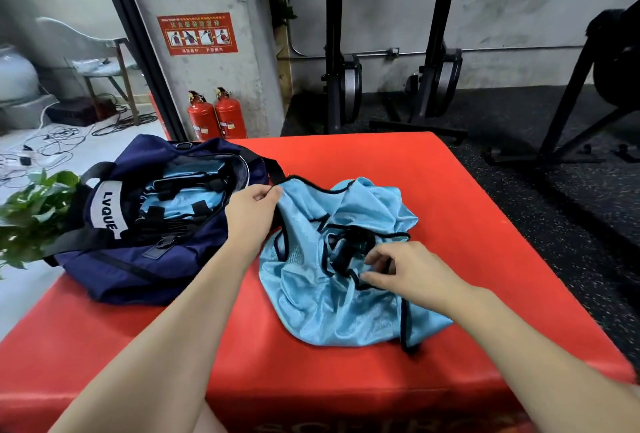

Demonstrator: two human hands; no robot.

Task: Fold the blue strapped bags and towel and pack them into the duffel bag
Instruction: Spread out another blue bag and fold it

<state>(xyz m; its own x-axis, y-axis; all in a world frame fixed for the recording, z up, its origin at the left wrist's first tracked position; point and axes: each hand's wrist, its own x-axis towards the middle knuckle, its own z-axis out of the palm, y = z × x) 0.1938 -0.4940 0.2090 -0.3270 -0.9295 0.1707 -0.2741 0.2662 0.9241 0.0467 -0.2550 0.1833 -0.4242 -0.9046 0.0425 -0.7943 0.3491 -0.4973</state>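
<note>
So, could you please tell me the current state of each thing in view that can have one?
Duffel bag: unzipped, open, light blue folded items inside.
Light blue mesh bag: crumpled, unfolded, lying on the red mat.
Black strap bundle: bunched on top of the mesh bag.
Left hand: pinching the bag's black-trimmed edge.
Right hand: fingers curled round the straps.

We count one navy duffel bag, unzipped. One loose blue mesh bag on one red mat. More blue mesh with black straps inside duffel, can't tell how many pieces tbh. Two hands: left hand, right hand. Two red fire extinguishers. Two black exercise machines by wall. One potted plant, one chair.
</note>
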